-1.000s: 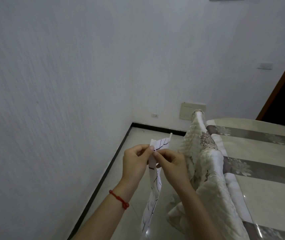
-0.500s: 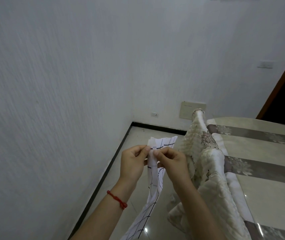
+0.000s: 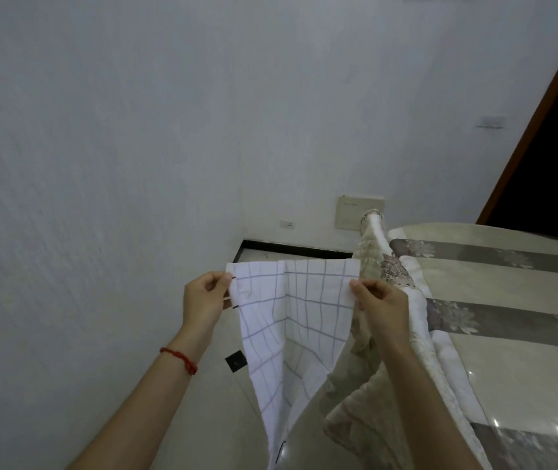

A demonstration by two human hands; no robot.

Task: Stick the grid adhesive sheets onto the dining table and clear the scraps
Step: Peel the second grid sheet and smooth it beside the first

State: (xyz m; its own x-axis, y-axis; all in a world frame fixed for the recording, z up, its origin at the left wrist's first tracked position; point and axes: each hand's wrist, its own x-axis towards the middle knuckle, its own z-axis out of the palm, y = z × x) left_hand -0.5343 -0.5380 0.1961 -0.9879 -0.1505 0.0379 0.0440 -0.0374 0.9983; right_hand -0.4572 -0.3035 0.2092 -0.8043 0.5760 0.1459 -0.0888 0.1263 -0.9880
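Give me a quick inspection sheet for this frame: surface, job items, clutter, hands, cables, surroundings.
Surface: dining table at right, glossy top with grey floral bands; quilted cloth bunched along its near edge.
Job's things: grid adhesive sheet held spread in the air, creased, lower end hanging toward the floor.
Clutter: small dark scrap on the floor.
Grippers: left hand pinches the sheet's left edge; right hand pinches its right edge.
Cables: nothing seen.
Surroundings: white walls, wall socket, beige wall panel, dark doorway.
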